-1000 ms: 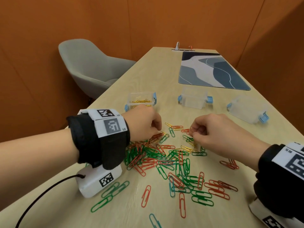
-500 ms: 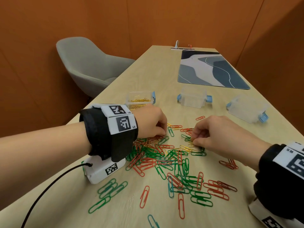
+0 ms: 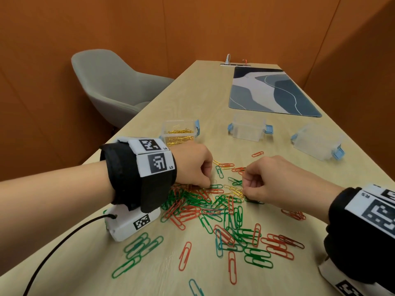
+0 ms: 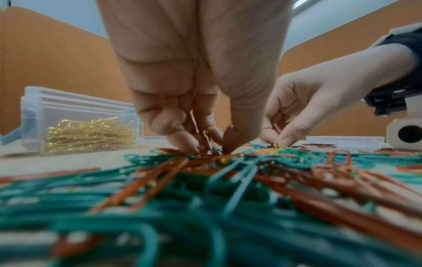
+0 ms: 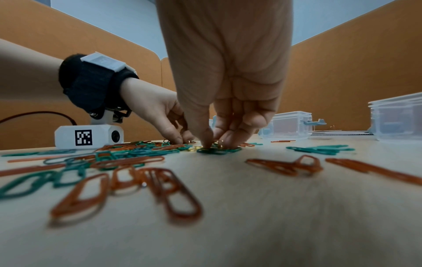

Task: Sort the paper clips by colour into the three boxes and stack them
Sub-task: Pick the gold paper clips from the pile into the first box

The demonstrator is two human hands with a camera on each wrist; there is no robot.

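A mixed pile of red, green and gold paper clips (image 3: 213, 206) lies on the table in front of me. My left hand (image 3: 210, 184) reaches down into the pile's far edge, thumb and fingers pinching clips (image 4: 209, 142) whose colour I cannot make out. My right hand (image 3: 244, 192) is beside it, and its fingertips (image 5: 206, 142) pinch gold clips (image 5: 218, 144) lying on the green ones. Three clear boxes with blue latches stand beyond: the left box (image 3: 179, 133) holds gold clips, while the middle box (image 3: 248, 129) and right box (image 3: 318, 142) look empty.
A blue-grey patterned mat (image 3: 269, 90) lies farther back on the table (image 3: 192, 99). A grey chair (image 3: 115, 86) stands at the left edge. Loose clips (image 3: 141, 248) are scattered toward me. A black cable (image 3: 55, 248) runs from my left wrist camera.
Both hands have drawn slightly nearer to me over the pile's far edge, uncovering a lone red clip beyond the right hand. The boxes have not moved.
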